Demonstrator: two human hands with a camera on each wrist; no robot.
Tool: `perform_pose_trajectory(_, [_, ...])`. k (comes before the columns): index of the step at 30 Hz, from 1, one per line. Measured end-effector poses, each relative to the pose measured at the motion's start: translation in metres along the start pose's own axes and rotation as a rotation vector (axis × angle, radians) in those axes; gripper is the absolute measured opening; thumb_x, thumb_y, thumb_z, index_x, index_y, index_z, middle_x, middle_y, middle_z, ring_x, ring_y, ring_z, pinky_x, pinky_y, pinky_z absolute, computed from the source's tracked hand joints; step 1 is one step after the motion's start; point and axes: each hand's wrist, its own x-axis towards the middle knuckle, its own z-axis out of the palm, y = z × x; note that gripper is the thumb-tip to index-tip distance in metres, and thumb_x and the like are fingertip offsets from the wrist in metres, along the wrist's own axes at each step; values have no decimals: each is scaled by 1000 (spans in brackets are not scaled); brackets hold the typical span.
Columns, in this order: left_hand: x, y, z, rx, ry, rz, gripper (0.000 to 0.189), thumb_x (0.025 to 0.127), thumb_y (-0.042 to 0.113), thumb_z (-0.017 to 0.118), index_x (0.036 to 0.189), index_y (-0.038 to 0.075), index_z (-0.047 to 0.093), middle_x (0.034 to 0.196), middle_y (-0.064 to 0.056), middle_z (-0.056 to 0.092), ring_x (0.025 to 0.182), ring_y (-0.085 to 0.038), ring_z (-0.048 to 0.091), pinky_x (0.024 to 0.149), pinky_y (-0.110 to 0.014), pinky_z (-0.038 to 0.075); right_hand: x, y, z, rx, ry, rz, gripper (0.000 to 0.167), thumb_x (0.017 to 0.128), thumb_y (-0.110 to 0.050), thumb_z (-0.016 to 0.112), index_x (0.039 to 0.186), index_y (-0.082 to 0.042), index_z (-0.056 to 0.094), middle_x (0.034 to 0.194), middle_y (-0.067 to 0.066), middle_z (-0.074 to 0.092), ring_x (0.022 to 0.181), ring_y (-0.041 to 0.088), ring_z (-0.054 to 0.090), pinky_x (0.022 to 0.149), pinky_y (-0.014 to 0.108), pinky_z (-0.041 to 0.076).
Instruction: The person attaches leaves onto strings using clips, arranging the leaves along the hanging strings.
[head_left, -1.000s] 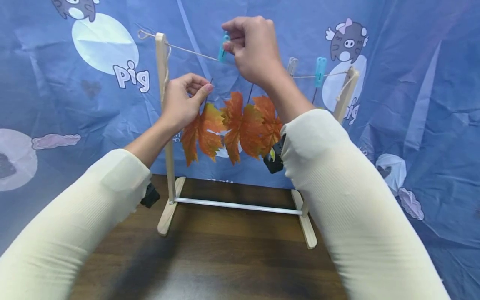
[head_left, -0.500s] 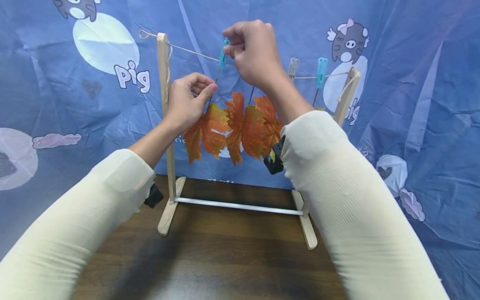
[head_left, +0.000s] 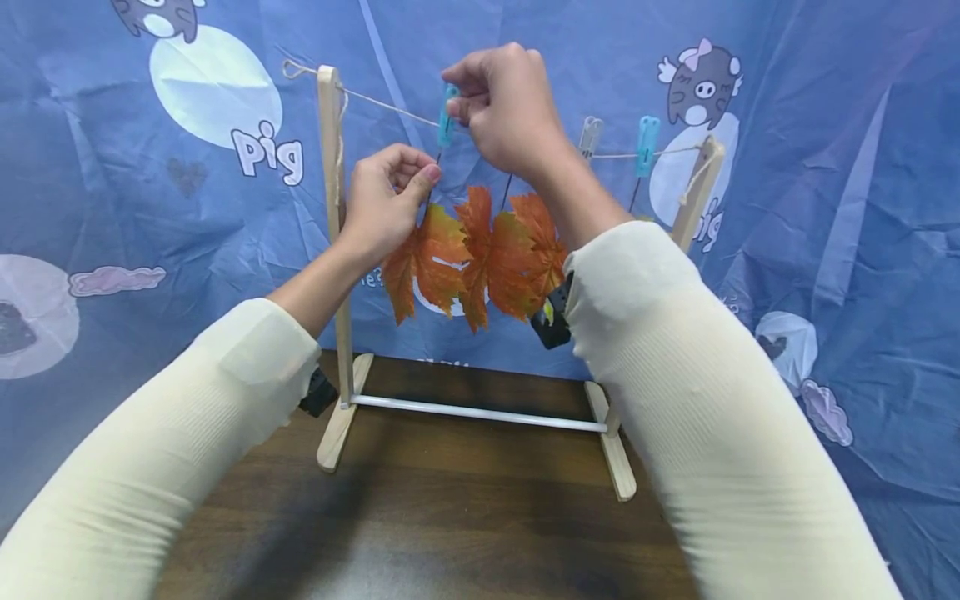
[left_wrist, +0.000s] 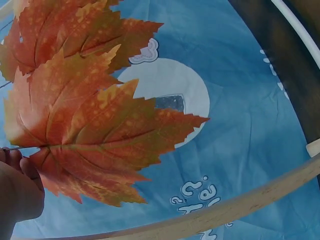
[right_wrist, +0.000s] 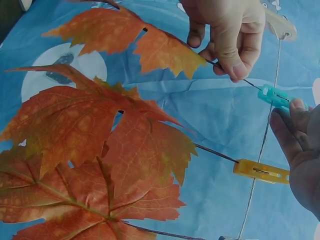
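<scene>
My left hand pinches the thin dark stem of an orange artificial maple leaf, which hangs below the fingers. Above it, my right hand pinches the upper end of a teal clothespin at the string. In the right wrist view, the leaf's stem reaches the lower end of the teal clothespin. Beside it on the string, a yellow clothespin holds another leaf by its stem. The left wrist view shows the held leaf with my fingertips at its base.
The string runs between two wooden posts of a stand with a white lower bar. Further right hang a clear clothespin and a second teal one. A blue printed cloth stands behind the brown table.
My left hand has moved slightly right, bringing the leaf's stem up to the teal clothespin. My right hand has lowered a little with the clothespin.
</scene>
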Motion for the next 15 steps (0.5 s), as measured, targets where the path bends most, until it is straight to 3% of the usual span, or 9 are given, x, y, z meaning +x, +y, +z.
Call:
perform_pose_trajectory(2, [0,0,0,-12,-3,-2,12,99,11,69,97,-1,70,74,0,60,66,-10,54,63,-22,44,1,0,0,-15,0,0,29,100,-13,67,129,-11,71,120,2,74,104,5,71,98,15,47])
perform_pose_trajectory(5, [0,0,1,-20,-3,-3,12,100,12,68,96,0,69,75,-3,61,67,-11,55,64,-23,43,0,0,-1,-51,6,-8,29,100,-16,68,128,-14,72,118,-1,75,103,2,70,115,13,24])
perform_pose_trajectory(7, [-1,1,2,-35,-1,-11,12,100,12,67,96,0,69,78,-8,63,68,-11,55,66,-23,44,0,1,-1,-33,9,2,29,99,-15,68,128,-14,72,119,-1,75,104,2,70,115,13,23])
perform_pose_trajectory(8, [-1,1,2,-41,1,-14,12,100,11,67,96,0,68,80,-10,64,69,-11,56,67,-23,45,0,1,-1,-10,9,8,29,99,-14,68,128,-12,72,120,0,74,105,3,70,111,14,32])
perform_pose_trajectory(9, [-1,0,2,-49,3,-18,12,100,11,67,95,0,68,82,-12,65,69,-11,56,68,-23,46,1,1,-1,-1,9,10,29,99,-13,69,128,-12,72,120,0,74,105,3,70,111,14,33])
perform_pose_trajectory(12, [-1,0,2,-62,6,-25,11,100,10,67,95,1,68,84,-15,66,70,-11,57,69,-23,46,2,2,1,49,-7,31,30,98,-10,68,129,-9,71,123,3,73,108,7,70,90,15,51])
perform_pose_trajectory(15, [0,1,2,-53,4,-16,12,100,11,67,95,1,68,82,-14,65,69,-12,57,68,-23,46,2,4,3,62,-25,40,31,98,-10,69,129,-8,71,124,4,73,108,8,70,89,15,52])
